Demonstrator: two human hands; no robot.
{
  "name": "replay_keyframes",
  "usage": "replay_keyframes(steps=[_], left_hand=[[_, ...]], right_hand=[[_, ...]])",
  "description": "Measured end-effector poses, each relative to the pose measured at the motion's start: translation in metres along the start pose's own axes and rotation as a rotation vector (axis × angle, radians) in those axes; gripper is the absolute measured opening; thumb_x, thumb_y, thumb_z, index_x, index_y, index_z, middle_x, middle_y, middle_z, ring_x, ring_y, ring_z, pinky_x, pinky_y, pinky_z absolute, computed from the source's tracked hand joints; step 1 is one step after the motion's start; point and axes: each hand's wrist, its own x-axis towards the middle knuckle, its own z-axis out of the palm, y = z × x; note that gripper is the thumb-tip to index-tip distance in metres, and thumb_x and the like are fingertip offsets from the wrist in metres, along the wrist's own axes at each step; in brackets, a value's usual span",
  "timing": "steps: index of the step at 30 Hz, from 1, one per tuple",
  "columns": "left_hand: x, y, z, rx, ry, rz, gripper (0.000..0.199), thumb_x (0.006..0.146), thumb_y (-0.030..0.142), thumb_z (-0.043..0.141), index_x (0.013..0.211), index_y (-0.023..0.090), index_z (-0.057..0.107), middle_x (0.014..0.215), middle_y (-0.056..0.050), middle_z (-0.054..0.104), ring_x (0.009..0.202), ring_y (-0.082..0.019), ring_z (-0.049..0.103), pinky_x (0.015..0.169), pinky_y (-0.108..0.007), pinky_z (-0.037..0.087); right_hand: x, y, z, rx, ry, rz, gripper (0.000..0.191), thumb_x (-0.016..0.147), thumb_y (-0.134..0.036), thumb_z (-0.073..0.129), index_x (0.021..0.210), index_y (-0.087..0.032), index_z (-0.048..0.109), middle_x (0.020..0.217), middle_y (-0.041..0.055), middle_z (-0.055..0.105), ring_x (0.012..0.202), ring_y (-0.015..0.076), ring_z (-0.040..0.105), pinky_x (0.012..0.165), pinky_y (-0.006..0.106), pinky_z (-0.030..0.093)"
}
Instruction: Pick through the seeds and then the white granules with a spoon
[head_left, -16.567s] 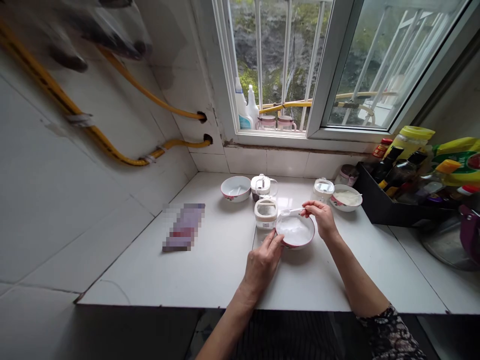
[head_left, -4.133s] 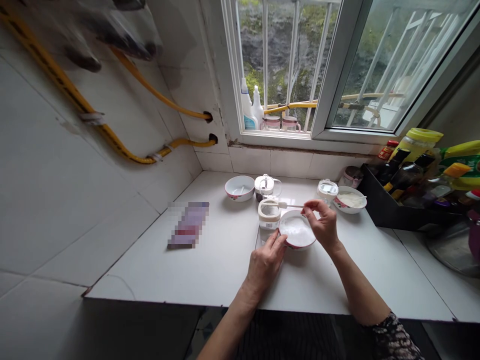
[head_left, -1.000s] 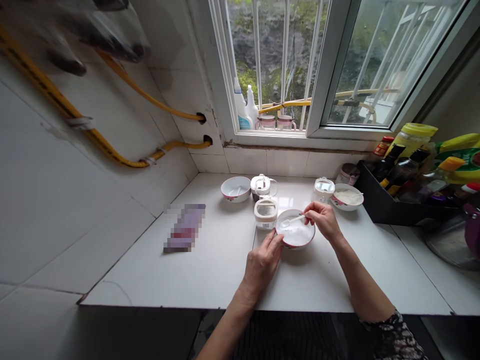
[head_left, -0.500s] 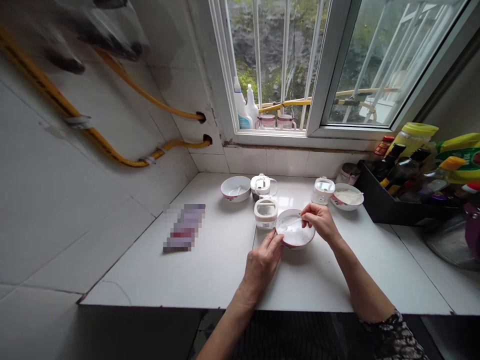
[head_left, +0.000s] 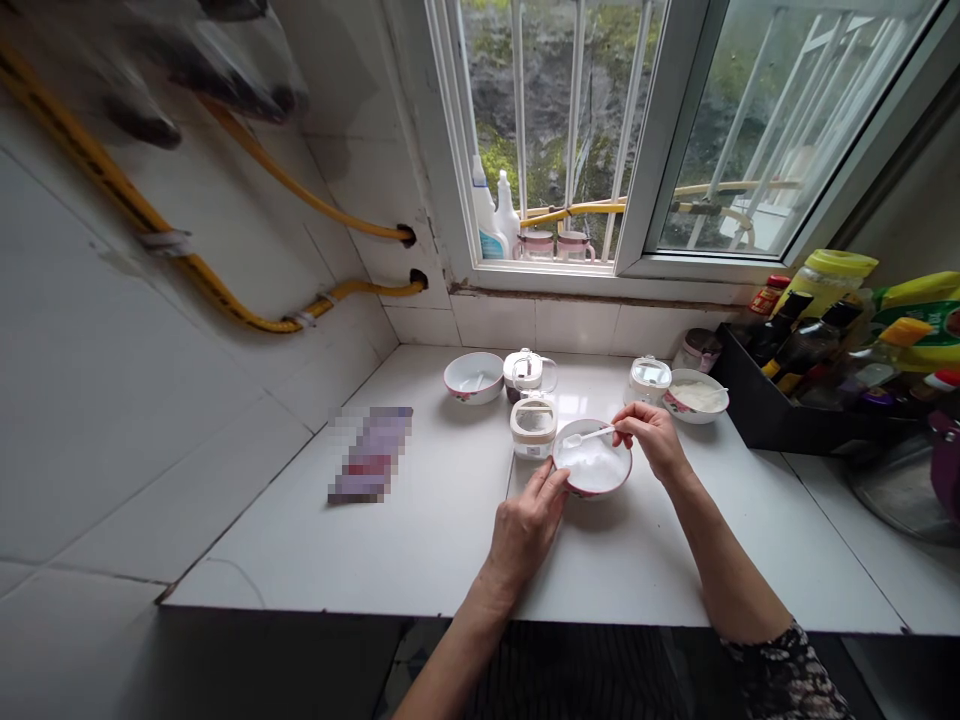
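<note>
A bowl point(head_left: 594, 490) of white powder or grains stands on the counter between my hands. My left hand point(head_left: 531, 510) grips its left rim, thumb over the edge. Pinched in my right hand point(head_left: 651, 438) is a small white spoon point(head_left: 589, 436), its scoop end over the bowl, above the white contents. Just behind the bowl's left side sits a clear seasoning jar point(head_left: 533, 428) with a pale rim. Another lidded jar point(head_left: 523, 372) with dark contents is behind that one. Whether the spoon carries anything is hard to make out.
An oval-looking bowl point(head_left: 474, 380) with a spoon stands at back left. At back right are a lidded jar point(head_left: 649, 380) and a bowl point(head_left: 695, 397) of pale contents. A black box point(head_left: 787, 415) of bottles borders the right. A pixelated packet-like item point(head_left: 371, 455) lies left.
My right hand has lifted the spoon and drawn it slightly to the right, so its scoop now shows above the white contents. My left hand keeps its hold on the bowl.
</note>
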Motion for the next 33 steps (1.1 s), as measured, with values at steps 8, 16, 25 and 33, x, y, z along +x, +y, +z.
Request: replay_keyframes(steps=[8,16,25,33], left_hand=[[-0.001,0.000,0.001,0.008,-0.002,-0.018,0.031,0.095,0.017,0.051,0.124,0.020,0.060,0.127,-0.012,0.067,0.090,-0.020,0.074,0.065,-0.025,0.060],[-0.001,-0.001,0.000,0.024,-0.017,-0.011,0.032,0.095,0.017,0.050,0.126,0.021,0.059,0.130,-0.012,0.066,0.086,-0.019,0.074,0.062,-0.024,0.059],[-0.001,-0.001,0.000,-0.003,-0.037,-0.031,0.032,0.095,0.019,0.051,0.126,0.023,0.060,0.130,-0.013,0.066,0.087,-0.019,0.074,0.064,-0.025,0.059],[-0.002,-0.002,0.000,-0.011,-0.023,-0.016,0.034,0.095,0.017,0.051,0.128,0.022,0.058,0.131,-0.012,0.065,0.091,-0.020,0.074,0.064,-0.024,0.059]], right_hand=[[-0.003,0.000,0.025,-0.007,0.106,-0.179,0.011,0.071,-0.031,0.062,0.073,-0.021,0.060,0.059,0.0016,0.066,0.056,0.0162,0.058,0.059,0.030,0.045],[-0.011,0.009,0.046,-0.567,0.009,-0.723,0.015,0.089,-0.022,0.050,0.082,-0.023,0.063,0.074,0.0054,0.072,0.069,0.0206,0.063,0.090,0.043,0.043],[-0.012,-0.005,0.008,-0.401,0.140,-0.378,0.006,0.073,-0.023,0.053,0.070,-0.023,0.059,0.061,0.0003,0.063,0.057,0.0172,0.057,0.062,0.031,0.045],[-0.010,0.003,0.013,-0.464,0.030,-0.271,0.008,0.064,-0.020,0.049,0.059,-0.023,0.055,0.050,-0.0024,0.055,0.051,0.0140,0.049,0.054,0.027,0.037]])
